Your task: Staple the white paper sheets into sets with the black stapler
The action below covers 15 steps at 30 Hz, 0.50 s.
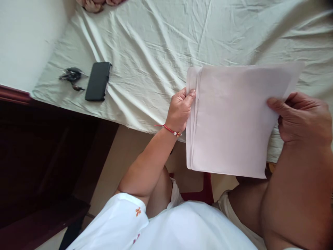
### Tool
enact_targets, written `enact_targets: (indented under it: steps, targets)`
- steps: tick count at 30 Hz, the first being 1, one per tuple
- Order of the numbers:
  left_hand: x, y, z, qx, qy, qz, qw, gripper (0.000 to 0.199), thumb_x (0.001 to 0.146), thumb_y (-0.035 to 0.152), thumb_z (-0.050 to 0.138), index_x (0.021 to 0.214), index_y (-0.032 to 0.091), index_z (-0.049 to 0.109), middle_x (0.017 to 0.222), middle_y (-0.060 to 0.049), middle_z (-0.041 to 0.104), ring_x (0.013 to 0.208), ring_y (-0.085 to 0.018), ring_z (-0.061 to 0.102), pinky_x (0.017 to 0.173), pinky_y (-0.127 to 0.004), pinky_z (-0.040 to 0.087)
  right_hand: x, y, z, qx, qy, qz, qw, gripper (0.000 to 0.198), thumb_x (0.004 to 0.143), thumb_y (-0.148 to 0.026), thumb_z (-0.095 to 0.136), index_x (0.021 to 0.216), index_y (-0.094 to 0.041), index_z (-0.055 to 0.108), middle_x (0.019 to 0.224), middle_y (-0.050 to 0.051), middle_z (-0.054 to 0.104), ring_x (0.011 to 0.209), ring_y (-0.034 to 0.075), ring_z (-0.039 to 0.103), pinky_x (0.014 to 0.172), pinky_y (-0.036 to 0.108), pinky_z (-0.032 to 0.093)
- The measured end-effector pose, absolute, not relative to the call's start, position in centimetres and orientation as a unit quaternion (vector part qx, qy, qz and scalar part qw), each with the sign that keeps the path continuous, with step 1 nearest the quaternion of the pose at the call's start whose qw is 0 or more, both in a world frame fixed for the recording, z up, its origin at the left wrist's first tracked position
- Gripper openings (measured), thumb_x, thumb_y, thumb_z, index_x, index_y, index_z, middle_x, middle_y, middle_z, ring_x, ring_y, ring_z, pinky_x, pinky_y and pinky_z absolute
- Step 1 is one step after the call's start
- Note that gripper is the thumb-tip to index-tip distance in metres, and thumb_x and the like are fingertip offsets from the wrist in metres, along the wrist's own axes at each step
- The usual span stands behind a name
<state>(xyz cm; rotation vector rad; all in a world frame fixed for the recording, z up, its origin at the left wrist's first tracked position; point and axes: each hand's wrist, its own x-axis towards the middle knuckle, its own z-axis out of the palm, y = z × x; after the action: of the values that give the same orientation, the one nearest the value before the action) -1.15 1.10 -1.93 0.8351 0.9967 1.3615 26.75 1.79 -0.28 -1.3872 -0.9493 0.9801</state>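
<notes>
A thin stack of blank white paper sheets point(234, 118) is held up in front of me, above the near edge of the cloth-covered surface. On its left edge, my left hand point(180, 106) is closed, thumb on top and fingers hidden beneath. Several sheet edges show slightly fanned out there. My right hand point(303, 114) pinches the right edge, its thumb on the upper face and the other fingers behind. The paper bends a little near that thumb. A red string bracelet point(171, 131) circles my left wrist.
Pale, wrinkled cloth point(153, 45) covers the surface ahead. At the left lie a black phone-like case point(97, 81) and a small dark bundle point(71, 76), perhaps keys. A patterned fabric piece point(93, 5) is at the far edge. Dark wooden furniture point(39, 149) stands lower left.
</notes>
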Motion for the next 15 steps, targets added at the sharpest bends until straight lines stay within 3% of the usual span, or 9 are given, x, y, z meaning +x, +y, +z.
enact_targets:
  steps: [15]
  targets:
    - [-0.82, 0.97, -1.47, 0.355, 0.425, 0.589, 0.588, 0.024, 0.102, 0.024, 0.054, 0.096, 0.018, 0.076, 0.111, -0.006, 0.081, 0.139, -0.028, 0.062, 0.118, -0.045, 0.051, 26.63, 1.74, 0.04, -0.605, -0.403, 0.402, 0.556, 0.021, 0.060, -0.018, 0.089, 0.080, -0.018, 0.082, 0.076, 0.001, 0.076, 0.059, 0.008, 0.061, 0.057, 0.023, 0.051]
